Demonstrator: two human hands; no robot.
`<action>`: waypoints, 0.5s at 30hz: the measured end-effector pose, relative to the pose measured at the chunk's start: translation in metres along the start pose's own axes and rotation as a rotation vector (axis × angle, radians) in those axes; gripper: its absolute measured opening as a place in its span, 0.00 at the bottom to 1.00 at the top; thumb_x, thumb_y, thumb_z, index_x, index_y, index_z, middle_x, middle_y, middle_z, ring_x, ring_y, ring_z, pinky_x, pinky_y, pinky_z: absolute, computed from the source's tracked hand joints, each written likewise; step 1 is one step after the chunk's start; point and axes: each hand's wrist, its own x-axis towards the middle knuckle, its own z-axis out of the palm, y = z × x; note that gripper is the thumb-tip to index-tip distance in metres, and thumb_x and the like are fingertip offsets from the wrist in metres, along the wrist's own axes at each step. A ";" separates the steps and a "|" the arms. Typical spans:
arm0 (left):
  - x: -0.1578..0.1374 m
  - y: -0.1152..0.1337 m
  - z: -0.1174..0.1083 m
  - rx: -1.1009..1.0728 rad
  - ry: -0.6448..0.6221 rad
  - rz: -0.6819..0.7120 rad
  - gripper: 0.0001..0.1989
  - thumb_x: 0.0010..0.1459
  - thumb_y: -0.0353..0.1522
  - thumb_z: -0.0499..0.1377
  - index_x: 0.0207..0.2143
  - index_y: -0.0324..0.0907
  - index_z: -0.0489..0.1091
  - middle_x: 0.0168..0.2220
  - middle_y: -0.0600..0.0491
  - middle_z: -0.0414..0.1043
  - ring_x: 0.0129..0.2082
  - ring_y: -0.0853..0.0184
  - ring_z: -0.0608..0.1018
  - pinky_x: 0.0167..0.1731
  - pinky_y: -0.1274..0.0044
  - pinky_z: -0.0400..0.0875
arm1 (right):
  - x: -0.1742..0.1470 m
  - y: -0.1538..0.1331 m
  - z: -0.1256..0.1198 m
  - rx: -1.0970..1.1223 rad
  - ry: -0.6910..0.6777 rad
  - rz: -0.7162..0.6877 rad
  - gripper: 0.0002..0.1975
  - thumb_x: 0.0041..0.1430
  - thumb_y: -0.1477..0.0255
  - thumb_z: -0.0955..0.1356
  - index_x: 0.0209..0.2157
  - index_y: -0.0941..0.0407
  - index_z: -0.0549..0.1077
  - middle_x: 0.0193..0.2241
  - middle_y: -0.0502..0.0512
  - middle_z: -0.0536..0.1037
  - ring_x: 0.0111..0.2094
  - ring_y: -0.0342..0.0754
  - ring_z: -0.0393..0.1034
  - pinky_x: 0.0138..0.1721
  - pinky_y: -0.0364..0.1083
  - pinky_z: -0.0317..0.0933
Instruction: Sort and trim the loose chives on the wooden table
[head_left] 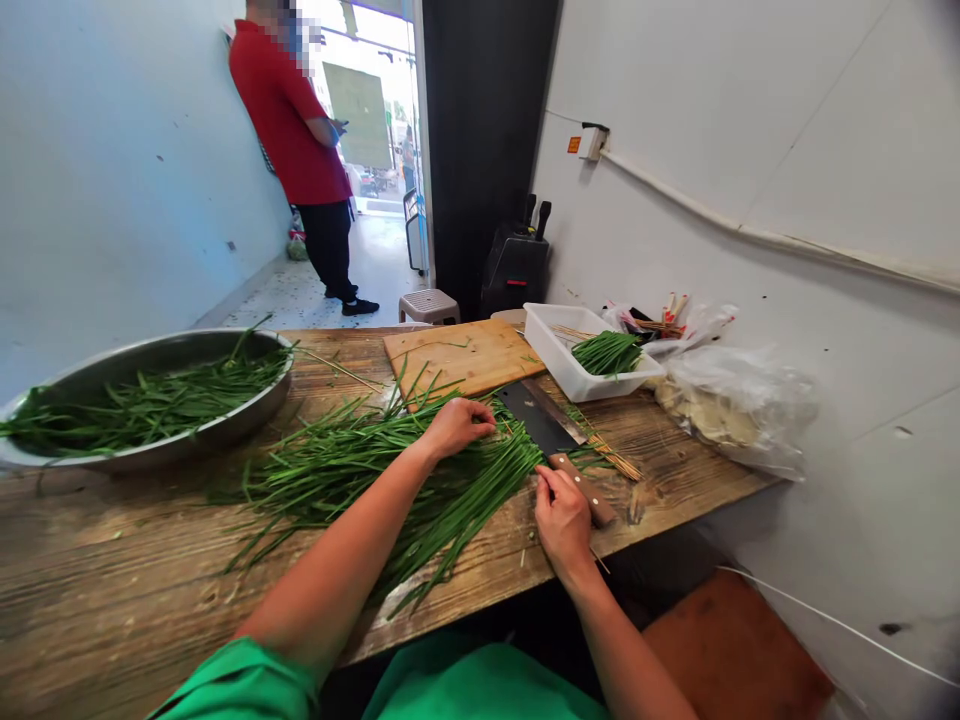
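Observation:
A loose spread of green garlic chives (pixel 337 460) lies on the wooden table, their cut ends toward the right. Over the upper part of the pile, my left hand (pixel 459 427) is closed with its fingertips together; whatever they pinch is hidden. My right hand (pixel 562 515) is closed in a pinch by the chive ends, and a thin bamboo skewer (pixel 601 562) sticks out past its wrist side. Just beyond it lies a cleaver (pixel 536 415), its brown handle beside my fingers. More bamboo skewers (pixel 619 458) rest to the right of the blade.
A large metal basin (pixel 281 372) of chives stands at left. Behind the pile are a cutting board (pixel 457 355) and a white plastic tray (pixel 551 350) holding a chive bundle. Plastic bags (pixel 739 400) sit by the right wall. A person in red (pixel 289 120) stands near the doorway.

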 end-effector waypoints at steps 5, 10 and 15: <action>0.002 -0.001 0.004 -0.050 0.184 -0.177 0.10 0.45 0.35 0.58 0.28 0.38 0.75 0.23 0.54 0.74 0.24 0.71 0.71 0.25 0.81 0.61 | -0.001 0.001 0.000 0.007 0.006 -0.011 0.15 0.58 0.73 0.58 0.39 0.58 0.73 0.31 0.56 0.75 0.33 0.46 0.70 0.36 0.43 0.62; 0.003 0.002 0.013 -0.054 0.177 -0.176 0.09 0.45 0.34 0.58 0.28 0.39 0.75 0.23 0.55 0.74 0.24 0.71 0.71 0.25 0.81 0.61 | 0.000 0.002 0.000 0.011 -0.001 -0.008 0.15 0.59 0.74 0.57 0.39 0.58 0.73 0.31 0.56 0.75 0.33 0.46 0.70 0.36 0.43 0.62; 0.003 0.004 0.017 -0.053 0.172 -0.171 0.10 0.45 0.34 0.57 0.28 0.39 0.75 0.22 0.55 0.73 0.23 0.71 0.71 0.24 0.81 0.60 | 0.000 0.001 0.000 0.008 -0.011 0.003 0.15 0.58 0.74 0.58 0.39 0.58 0.74 0.31 0.56 0.75 0.33 0.46 0.70 0.36 0.43 0.62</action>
